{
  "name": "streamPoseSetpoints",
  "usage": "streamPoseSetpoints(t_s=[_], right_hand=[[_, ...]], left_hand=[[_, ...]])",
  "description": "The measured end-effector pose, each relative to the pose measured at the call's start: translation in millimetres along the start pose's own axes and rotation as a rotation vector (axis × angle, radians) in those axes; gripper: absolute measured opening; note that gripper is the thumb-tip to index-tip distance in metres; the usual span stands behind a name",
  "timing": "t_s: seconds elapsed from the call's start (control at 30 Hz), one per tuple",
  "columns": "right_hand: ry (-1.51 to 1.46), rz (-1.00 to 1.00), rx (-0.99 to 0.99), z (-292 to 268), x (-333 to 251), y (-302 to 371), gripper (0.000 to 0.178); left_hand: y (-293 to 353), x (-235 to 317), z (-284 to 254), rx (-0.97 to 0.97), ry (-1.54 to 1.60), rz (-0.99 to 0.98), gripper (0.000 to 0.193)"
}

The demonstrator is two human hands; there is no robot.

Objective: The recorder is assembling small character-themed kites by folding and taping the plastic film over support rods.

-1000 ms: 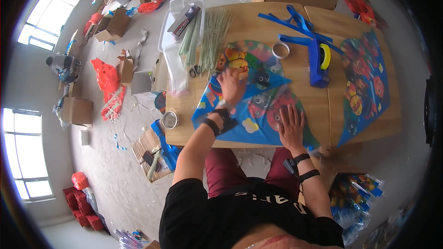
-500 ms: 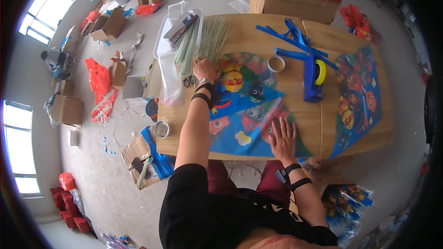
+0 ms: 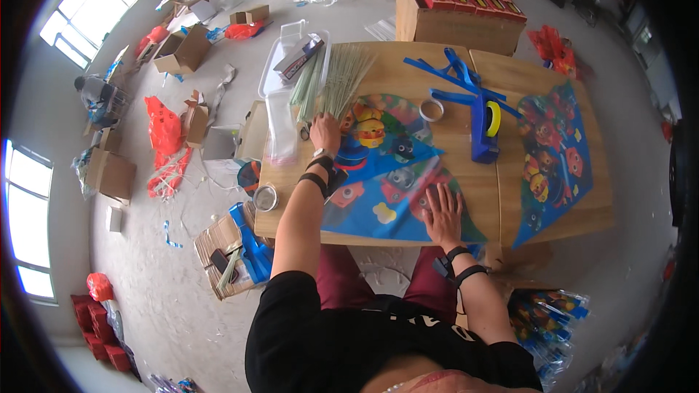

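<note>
My left hand (image 3: pixel 325 133) is at the near ends of a bundle of thin pale sticks (image 3: pixel 346 73), its fingers bent around stick ends; how many they pinch is hidden. Dark scissors (image 3: pixel 305 132) lie beside it. With fingers spread, my right hand (image 3: pixel 443 217) lies flat on a thin printed sheet (image 3: pixel 384 211), blue with cartoon figures and a slanted edge. Another part of the colourful printed material (image 3: pixel 403 147) lies beyond, towards the left hand. A similar pointed sheet (image 3: pixel 555 167) is spread on the table's right side.
A blue tape dispenser (image 3: pixel 483 135), a tape roll (image 3: pixel 431 109) and blue straps (image 3: pixel 460 73) lie on the wooden table (image 3: pixel 466 167). A clear tub (image 3: pixel 271 80) holding a box stands at the back left. Another tape roll (image 3: pixel 266 198) sits by the left edge. Cartons (image 3: pixel 455 29) stand around.
The view has tilted up slightly, so the table sits lower in it. My left hand stays at the stick ends, and my right hand remains flat on the sheet.
</note>
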State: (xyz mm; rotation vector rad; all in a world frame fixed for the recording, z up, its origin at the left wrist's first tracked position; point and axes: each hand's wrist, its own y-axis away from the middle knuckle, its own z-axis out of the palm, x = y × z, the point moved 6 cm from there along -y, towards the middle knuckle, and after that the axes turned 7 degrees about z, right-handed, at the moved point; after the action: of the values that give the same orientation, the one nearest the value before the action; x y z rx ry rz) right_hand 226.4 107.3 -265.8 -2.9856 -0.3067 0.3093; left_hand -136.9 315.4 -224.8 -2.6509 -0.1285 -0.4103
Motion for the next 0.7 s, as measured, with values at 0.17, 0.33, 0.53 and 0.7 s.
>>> streamPoseSetpoints(t_s=[0.17,0.33,0.53,0.7], right_hand=[[-0.003,-0.023,0.034,11,3,4,0.062],[-0.066,-0.033,-0.026,24,37,-7,0.053],[-1.475,0.416,0.035,-36,30,-14,0.037],[-1.792,0.575,0.064,-32,24,44,0.023]], left_hand=[[67,6,-47,0.024,0.223,0.044,0.008],[163,64,-82,-0.165,0.749,0.115,0.001],[268,80,-110,-0.288,0.687,0.283,0.008],[297,111,-117,-0.392,0.511,0.343,0.016]])
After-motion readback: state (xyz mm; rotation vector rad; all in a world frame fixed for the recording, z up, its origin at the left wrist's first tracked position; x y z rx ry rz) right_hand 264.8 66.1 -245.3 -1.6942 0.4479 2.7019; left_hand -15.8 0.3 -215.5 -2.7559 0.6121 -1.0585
